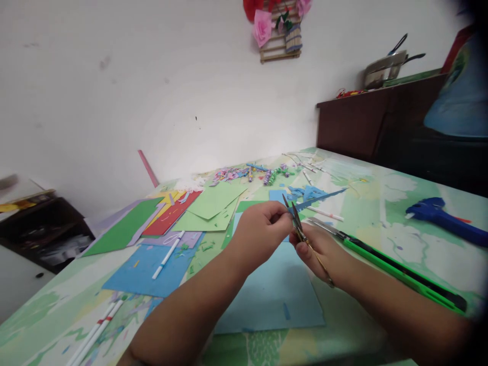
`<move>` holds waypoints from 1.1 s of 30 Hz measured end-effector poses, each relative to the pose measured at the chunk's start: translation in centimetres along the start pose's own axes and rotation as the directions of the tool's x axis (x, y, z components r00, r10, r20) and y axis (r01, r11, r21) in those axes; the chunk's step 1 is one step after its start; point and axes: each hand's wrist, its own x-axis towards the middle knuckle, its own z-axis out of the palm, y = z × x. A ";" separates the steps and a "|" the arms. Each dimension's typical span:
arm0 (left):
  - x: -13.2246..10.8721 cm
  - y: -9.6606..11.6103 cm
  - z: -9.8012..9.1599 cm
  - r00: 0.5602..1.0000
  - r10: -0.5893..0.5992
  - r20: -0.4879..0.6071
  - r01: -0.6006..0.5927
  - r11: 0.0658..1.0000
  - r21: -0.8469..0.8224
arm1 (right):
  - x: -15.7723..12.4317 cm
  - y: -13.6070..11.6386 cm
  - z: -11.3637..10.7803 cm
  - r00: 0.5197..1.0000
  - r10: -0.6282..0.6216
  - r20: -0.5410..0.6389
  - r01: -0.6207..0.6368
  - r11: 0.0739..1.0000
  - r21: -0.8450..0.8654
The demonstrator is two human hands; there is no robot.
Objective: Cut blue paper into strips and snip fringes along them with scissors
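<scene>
My left hand [259, 229] is closed in a pinch on the near end of a long blue paper strip [322, 197] with a fringed edge, which points away to the right. My right hand [322, 249] is closed around a pair of small scissors [299, 226], whose blades meet the strip beside my left fingers. Both hands hover above a light blue paper sheet [274, 295] lying on the table [381, 213].
Green, red, yellow, purple and blue paper sheets [213, 201] lie at left, with a white pen [168, 255]. A green utility knife [396, 269] and a blue glue gun [446, 218] lie at right. Small rolled paper pieces [263, 175] sit near the wall. A dark cabinet [381, 122] stands behind.
</scene>
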 end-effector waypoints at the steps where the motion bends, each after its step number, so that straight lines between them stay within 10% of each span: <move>1: -0.1 0.0 0.1 1.000 0.001 -0.010 -0.002 1.000 -0.002 | 0.0 -0.1 0.0 1.000 -0.005 0.003 0.005 1.000 -0.002; 15: -0.2 -0.1 0.5 0.997 0.058 0.043 -0.061 0.996 0.065 | -0.1 0.4 0.3 1.000 -0.011 -0.004 0.010 0.998 -0.064; 33: 0.0 0.0 0.6 0.991 -0.031 0.128 0.062 0.967 -0.246 | -0.2 0.6 0.5 0.999 -0.019 -0.035 0.019 1.000 0.001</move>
